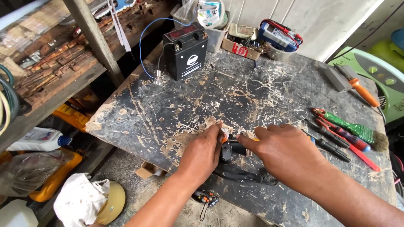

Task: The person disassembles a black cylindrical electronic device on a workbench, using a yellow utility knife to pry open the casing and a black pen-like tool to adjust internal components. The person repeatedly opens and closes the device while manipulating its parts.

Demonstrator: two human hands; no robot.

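A scarred, paint-flecked black bench (252, 96) fills the view, with rough wooden shelving (54, 63) along its left side and a pale wall behind. Below the shelving sit a white bottle (35, 140) and a crumpled white cloth (80, 201) on the floor. At the bench's back edge stands a black battery (185, 50), a blue wire running from it to a small bulb (158, 79). Near the front edge, the left hand (204, 155) is closed around a small black part (227, 150), which lies just above a bundle of black cable (240, 173). The right hand (282, 153) pinches an orange-handled tool against the same part; the tool is mostly hidden. Further right lie screwdrivers (332, 141), a green-handled brush (357, 131) and an orange-handled tool (364, 92).
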